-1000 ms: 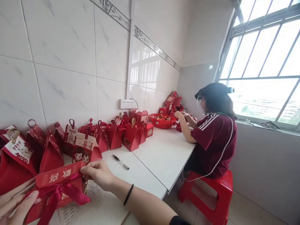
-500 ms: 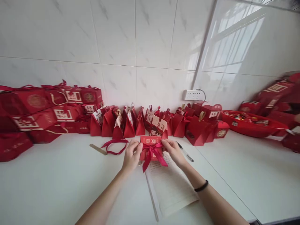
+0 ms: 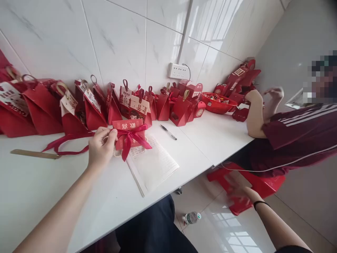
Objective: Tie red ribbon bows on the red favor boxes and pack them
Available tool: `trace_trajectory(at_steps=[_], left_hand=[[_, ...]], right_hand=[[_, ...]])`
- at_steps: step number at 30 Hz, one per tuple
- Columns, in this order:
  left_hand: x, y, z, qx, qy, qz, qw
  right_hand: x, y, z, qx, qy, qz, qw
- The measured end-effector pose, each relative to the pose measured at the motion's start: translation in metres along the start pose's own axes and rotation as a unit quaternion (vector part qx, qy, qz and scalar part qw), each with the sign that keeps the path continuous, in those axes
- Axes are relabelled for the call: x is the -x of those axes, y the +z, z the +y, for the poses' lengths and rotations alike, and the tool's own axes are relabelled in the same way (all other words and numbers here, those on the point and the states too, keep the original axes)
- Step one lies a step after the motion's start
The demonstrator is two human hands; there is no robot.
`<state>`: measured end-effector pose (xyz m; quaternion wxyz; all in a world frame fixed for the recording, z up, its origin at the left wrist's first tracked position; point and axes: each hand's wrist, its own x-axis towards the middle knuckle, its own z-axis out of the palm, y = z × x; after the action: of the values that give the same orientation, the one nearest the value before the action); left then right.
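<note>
A small red gift box (image 3: 128, 125) with gold characters and a red ribbon bow (image 3: 129, 140) stands on the white table (image 3: 34, 182), partly on a sheet of lined paper (image 3: 155, 164). My left hand (image 3: 101, 148) pinches the box's left end, right at the ribbon. My right hand (image 3: 238, 195) hangs below the table edge, off to the right, blurred in front of a red stool (image 3: 265, 183); whether it holds anything is unclear. A black band is on that wrist.
Many red gift bags (image 3: 86, 109) line the tiled wall. Behind my left hand lie a loose red ribbon (image 3: 65, 144) and a wooden ruler (image 3: 34, 154). A pen (image 3: 168, 132) lies past the paper. A person in maroon (image 3: 297, 137) sits near a red bowl (image 3: 219, 103). A bottle (image 3: 192, 218) lies on the floor.
My right hand has let go of the box and dropped below the table toward the stool. My left hand still holds the box. My view has swung right.
</note>
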<state>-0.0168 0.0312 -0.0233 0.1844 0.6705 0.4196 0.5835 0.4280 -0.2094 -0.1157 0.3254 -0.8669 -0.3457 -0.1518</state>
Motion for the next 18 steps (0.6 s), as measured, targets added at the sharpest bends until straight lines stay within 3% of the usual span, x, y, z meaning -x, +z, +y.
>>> trace_trajectory(at_steps=[2,3,4,6,7,10,12,15,18], left_hand=[[0.001,-0.001,0.000,-0.002,-0.001,0.001,1.000],[0.002,-0.001,0.000,-0.002,0.005,0.004,1.000],[0.003,-0.002,0.001,-0.001,0.013,0.007,1.000],[0.004,-0.002,0.002,0.005,0.022,0.005,1.000],[0.004,-0.002,0.003,0.008,0.018,-0.002,1.000],[0.005,-0.004,0.007,0.015,-0.007,-0.018,1.000],[0.007,-0.005,0.011,0.015,-0.015,-0.019,1.000],[0.010,-0.007,0.014,0.012,-0.017,-0.023,0.999],[0.012,-0.007,0.012,0.017,-0.022,-0.024,0.999]], right_hand=[[0.004,-0.012,-0.007,0.054,0.043,-0.169,0.983],[0.002,-0.019,-0.019,0.078,0.063,-0.307,0.946],[-0.002,-0.027,-0.036,0.093,0.073,-0.458,0.881],[-0.012,-0.045,-0.083,0.056,0.017,-0.697,0.715],[-0.015,-0.054,-0.111,0.007,-0.042,-0.733,0.679],[-0.017,-0.074,-0.202,-0.118,-0.249,-0.695,0.664],[-0.011,-0.068,-0.259,-0.157,-0.352,-0.600,0.702],[-0.002,-0.028,-0.326,-0.208,-0.377,-0.408,0.805],[0.001,0.019,-0.361,-0.230,-0.360,-0.368,0.826]])
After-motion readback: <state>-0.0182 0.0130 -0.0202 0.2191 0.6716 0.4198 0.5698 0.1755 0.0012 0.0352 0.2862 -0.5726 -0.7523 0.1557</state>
